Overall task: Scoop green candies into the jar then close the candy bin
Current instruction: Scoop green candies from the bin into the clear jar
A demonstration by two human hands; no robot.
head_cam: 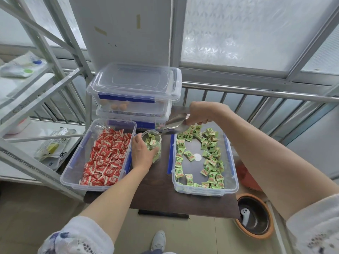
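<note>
A clear jar [153, 139] stands upright on the dark table [156, 195], partly filled with green candies. My left hand [142, 153] wraps around its left side. My right hand [201, 114] grips the handle of a metal scoop [173, 124], whose tip is tilted down at the jar's rim. To the right sits the open green candy bin [232, 187], with green candies [209, 154] spread around its edges and bare bottom in the middle. No lid lies on this bin.
An open bin of red candies [105, 156] sits left of the jar. Two lidded clear bins [134, 90] are stacked at the back. A metal shelf frame [45, 99] stands on the left, a railing [256, 92] behind, a round pot [254, 217] on the floor right.
</note>
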